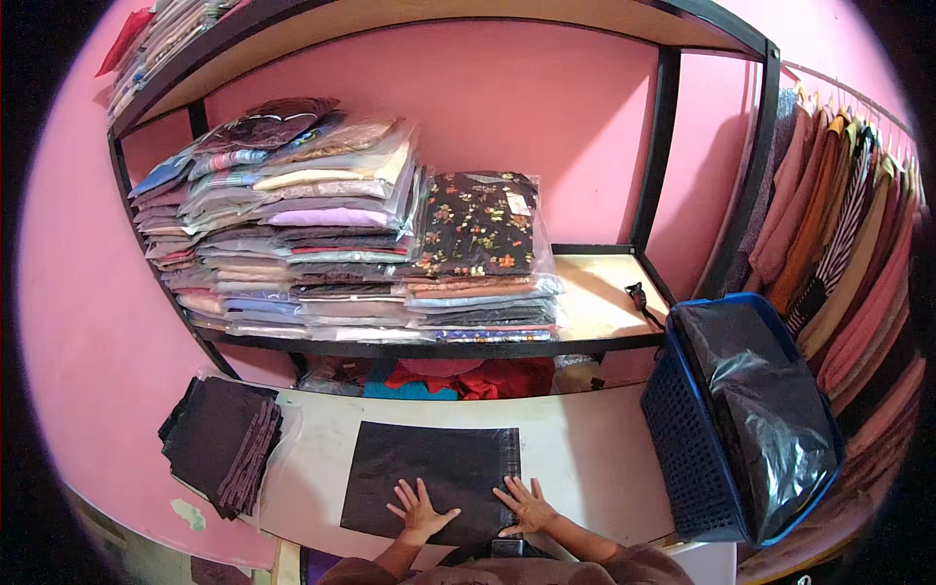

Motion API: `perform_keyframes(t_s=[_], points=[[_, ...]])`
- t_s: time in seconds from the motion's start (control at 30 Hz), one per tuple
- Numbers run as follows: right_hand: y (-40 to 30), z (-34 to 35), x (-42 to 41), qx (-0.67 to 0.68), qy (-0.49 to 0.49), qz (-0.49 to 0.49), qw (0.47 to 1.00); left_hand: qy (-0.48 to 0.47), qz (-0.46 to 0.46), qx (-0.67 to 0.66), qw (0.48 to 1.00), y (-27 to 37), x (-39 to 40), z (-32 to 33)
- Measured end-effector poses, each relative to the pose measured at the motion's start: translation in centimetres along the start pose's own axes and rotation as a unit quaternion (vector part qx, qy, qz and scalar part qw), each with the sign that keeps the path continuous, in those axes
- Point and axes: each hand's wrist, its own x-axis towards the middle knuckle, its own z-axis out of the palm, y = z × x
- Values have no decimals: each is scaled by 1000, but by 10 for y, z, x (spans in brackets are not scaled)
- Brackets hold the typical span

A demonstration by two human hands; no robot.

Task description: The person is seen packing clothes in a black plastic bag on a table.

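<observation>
A flat black plastic mailing bag (431, 461) lies on the pale tabletop (599, 439) before me. My left hand (420, 510) rests on the lower middle of the bag with its fingers spread. Near the bag's right edge, my right hand (528, 506) presses down, also with fingers apart. Neither hand grips anything. A small dark rectangular object (507, 547) sits at the table's near edge, just below my right hand; what it is I cannot tell.
A stack of dark folded pieces (219, 446) lies at the table's left end. On the right stands a blue plastic basket (691, 453) holding black plastic packages (760, 409). Behind, a black-framed shelf (439, 351) bears bagged folded garments (307, 241). Clothes (841, 219) hang at right.
</observation>
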Motion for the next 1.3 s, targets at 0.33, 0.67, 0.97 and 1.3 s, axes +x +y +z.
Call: perform_keyframes(t_s=[0.33, 0.67, 0.97, 1.3], points=[[28, -18, 20, 82, 51, -43, 994, 14, 334, 142, 932, 37, -1, 38], [53, -332, 149, 15, 617, 29, 787, 34, 327, 136, 934, 51, -23, 16], [77, -422, 189, -172, 528, 20, 831, 26, 330, 114, 937, 54, -19, 14], [91, -435, 236, 786, 332, 178, 491, 26, 318, 107, 942, 59, -26, 3]])
